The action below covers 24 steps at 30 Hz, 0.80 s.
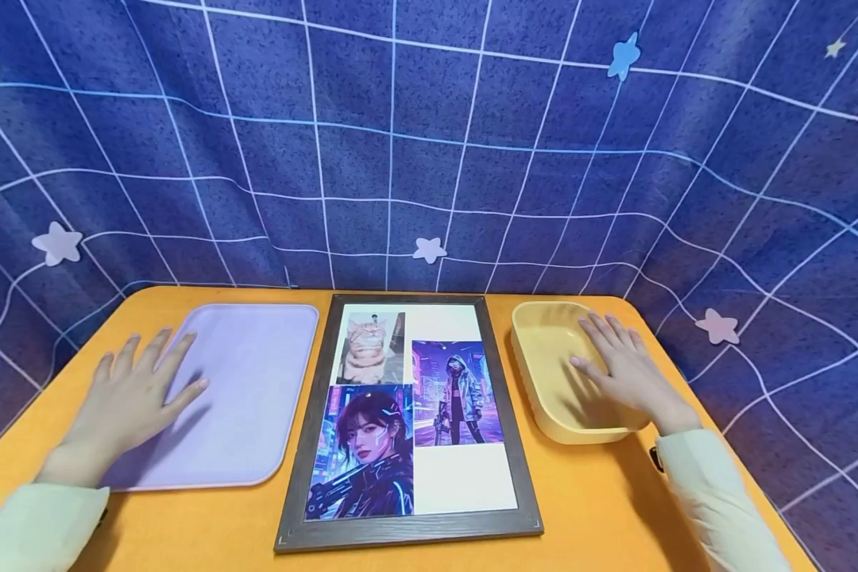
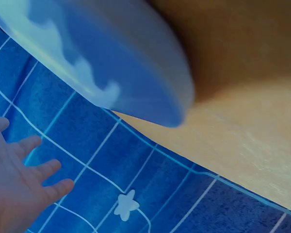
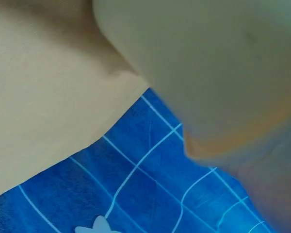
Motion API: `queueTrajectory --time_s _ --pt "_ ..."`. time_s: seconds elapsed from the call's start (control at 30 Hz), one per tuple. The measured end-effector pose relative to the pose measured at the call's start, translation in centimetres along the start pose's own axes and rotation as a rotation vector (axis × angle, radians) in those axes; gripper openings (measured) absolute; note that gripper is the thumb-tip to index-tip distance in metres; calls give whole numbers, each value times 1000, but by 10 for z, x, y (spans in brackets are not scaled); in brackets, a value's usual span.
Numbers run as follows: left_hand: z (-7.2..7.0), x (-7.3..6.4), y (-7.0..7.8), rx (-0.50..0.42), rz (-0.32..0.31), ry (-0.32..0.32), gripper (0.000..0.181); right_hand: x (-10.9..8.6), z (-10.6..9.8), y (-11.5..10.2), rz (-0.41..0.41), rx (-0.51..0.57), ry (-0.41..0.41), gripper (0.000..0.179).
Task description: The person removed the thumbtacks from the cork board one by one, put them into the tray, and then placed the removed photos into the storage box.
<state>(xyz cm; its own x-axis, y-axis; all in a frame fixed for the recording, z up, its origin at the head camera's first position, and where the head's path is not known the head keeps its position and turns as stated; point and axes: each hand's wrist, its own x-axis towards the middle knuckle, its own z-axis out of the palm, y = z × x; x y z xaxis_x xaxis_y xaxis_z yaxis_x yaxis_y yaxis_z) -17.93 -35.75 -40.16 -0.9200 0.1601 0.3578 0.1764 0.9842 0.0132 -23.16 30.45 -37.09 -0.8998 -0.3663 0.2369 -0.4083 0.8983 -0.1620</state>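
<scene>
My left hand (image 1: 132,393) is spread with fingers straight over the left side of a flat lilac tray (image 1: 250,381), casting a shadow on it. In the left wrist view, that hand (image 2: 19,179) shows its spread fingers beside the tray's blurred edge (image 2: 136,63). Above the yellow rectangular bin (image 1: 543,349) hovers my right hand (image 1: 622,365), its fingers extended and holding nothing. The right wrist view shows the bin's blurred side (image 3: 208,73) close up, with a sliver of the hand (image 3: 276,194) at the lower right.
Between tray and bin lies a dark picture frame (image 1: 310,445). Within it are a cat picture (image 1: 367,349), a portrait picture (image 1: 365,461), a standing-figure picture (image 1: 461,397) and white areas. Blue gridded curtains (image 1: 400,159) with stars border the orange table (image 1: 572,500).
</scene>
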Motion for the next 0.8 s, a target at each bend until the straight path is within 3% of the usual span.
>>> queueTrajectory --time_s 0.4,0.8 --pt "0 13 20 30 90 68 74 12 0 -16 -105 -58 100 64" --pt "1 25 44 35 162 99 67 21 4 -36 -189 -71 111 61"
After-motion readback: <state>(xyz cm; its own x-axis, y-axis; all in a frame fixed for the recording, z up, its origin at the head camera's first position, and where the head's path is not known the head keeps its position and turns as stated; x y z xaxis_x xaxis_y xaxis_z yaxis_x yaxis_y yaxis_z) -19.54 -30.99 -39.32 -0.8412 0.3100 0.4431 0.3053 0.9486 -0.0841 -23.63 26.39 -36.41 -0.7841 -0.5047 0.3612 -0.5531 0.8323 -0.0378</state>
